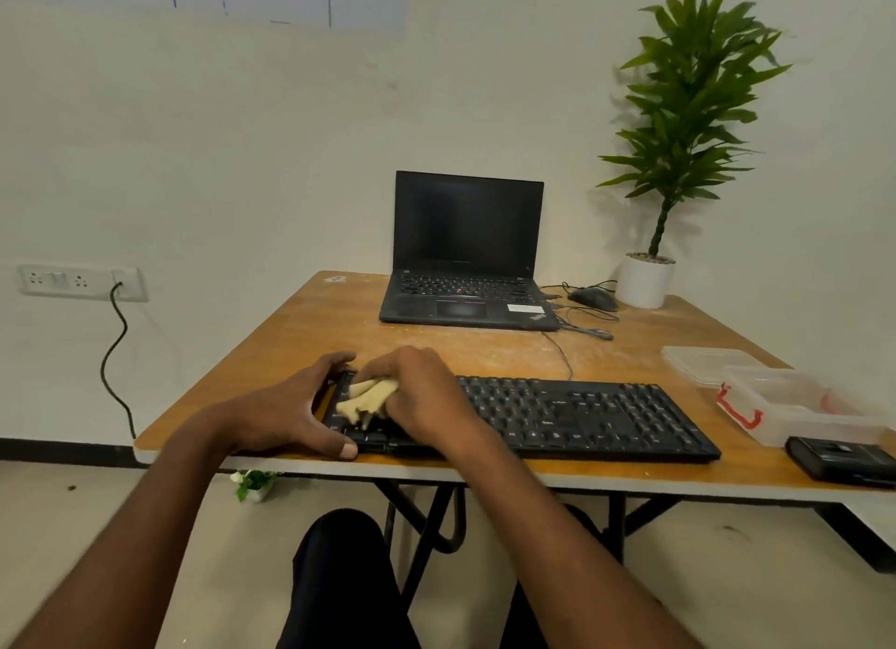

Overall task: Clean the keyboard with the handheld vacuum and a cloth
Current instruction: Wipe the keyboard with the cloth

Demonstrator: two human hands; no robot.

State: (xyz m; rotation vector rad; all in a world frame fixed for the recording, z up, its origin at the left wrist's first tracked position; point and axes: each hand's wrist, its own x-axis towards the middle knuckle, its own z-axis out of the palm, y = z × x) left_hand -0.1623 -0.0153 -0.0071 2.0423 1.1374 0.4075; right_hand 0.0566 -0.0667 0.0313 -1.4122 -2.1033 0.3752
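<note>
A black keyboard [557,416] lies along the near edge of a wooden table [300,328], its long side running left to right. Both hands work at its left end. The left hand [291,411] grips that end, fingers curled over the far edge and thumb pressed on the near edge, clamped on the keyboard. The right hand [417,391] is bunched around a pale yellow cloth [366,399], closed on it and pressing it down on the leftmost keys; folds of the cloth stick out to the left between the two hands.

Further back on the table stands an open laptop [465,251] with a dark screen. Just right of it lie a black mouse [594,298] and a loose grey cable [577,326]. A potted plant [645,280] in a white pot stands at the far right corner. On the right side of the table sit a clear plastic box [795,406] with a red clasp and, beyond it, its lid [703,362]. Near the right edge, close to the box, lies a flat black device [843,459]; I cannot tell what it is. On the left wall a cord [114,357] hangs from a socket strip [80,282].
</note>
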